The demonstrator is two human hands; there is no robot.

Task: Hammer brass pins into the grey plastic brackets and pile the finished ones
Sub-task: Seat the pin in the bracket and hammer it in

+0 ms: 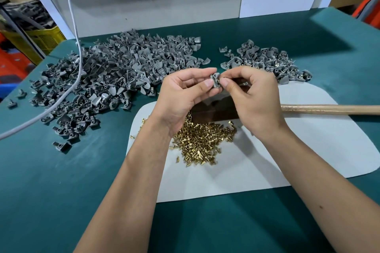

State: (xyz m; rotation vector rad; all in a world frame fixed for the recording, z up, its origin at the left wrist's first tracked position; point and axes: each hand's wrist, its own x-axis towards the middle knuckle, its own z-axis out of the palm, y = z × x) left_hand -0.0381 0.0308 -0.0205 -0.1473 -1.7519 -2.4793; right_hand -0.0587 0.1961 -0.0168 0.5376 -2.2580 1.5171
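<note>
**Pin going into the bracket, hammer not picked up yet**

So both hands are up over the middle of the bench. The left hand [181, 92] pinches one grey bracket [216, 80] between thumb and fingertips, and the right hand [255, 96] has its thumb and forefinger closed right against the bracket's right side. Looks like it's pinching a pin there, but the pin itself is too small and hidden to actually make out, so that's my guess.

The bit that matters: the bracket sits between the two hands, touching both. The right hand comes at it from the right, so the pin's long axis should run roughly left-right into the bracket's side. The bracket's own long axis looks close to upright, tipped a little; which way its hole faces I can't really tell.

Below the hands is the loose heap of brass pins [203, 141] on the white mat [308, 150], with a dark block [216, 111] just beyond it. The hammer handle [333, 109] lies off to the right, running left-right, nearer the right hand. Big pile of brackets [115, 72] far left, smaller pile [269, 61] far right, probably the finished ones.
</note>
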